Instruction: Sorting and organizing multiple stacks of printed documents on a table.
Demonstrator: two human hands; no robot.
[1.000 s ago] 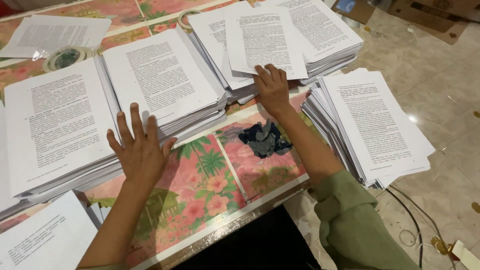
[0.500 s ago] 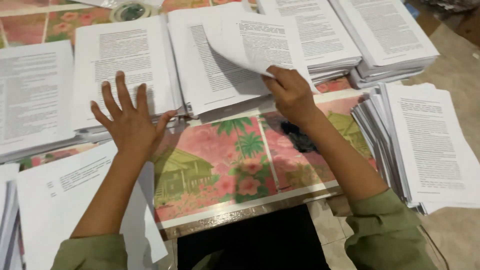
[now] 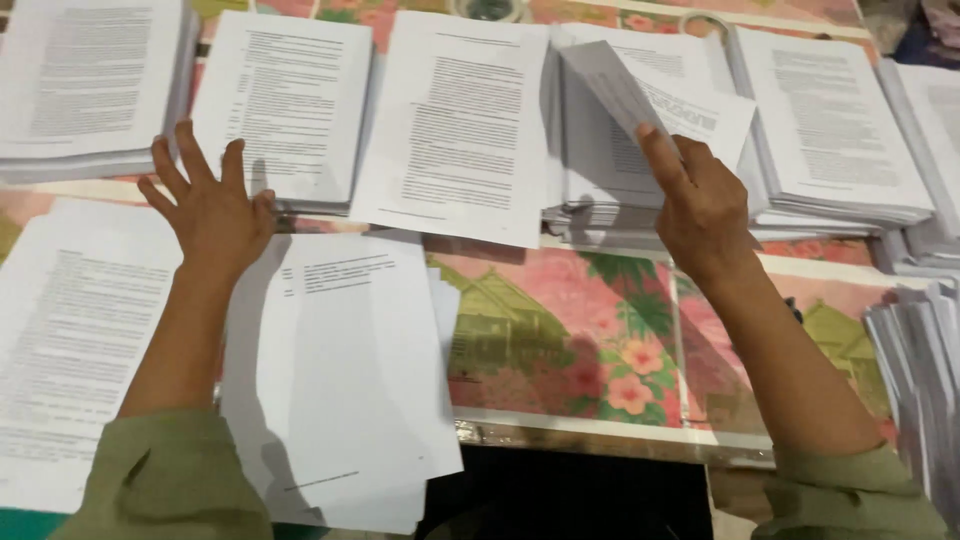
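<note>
Sheets (image 3: 650, 100) lifted off a paper stack (image 3: 620, 190) near the table's far edge are pinched in the right hand (image 3: 700, 205); they could slide askew or drag lower pages along. Left hand (image 3: 205, 205), fingers spread and holding nothing, presses beside another stack (image 3: 285, 100). Loose pages (image 3: 340, 380) overhang the table's near edge (image 3: 580, 425).
</note>
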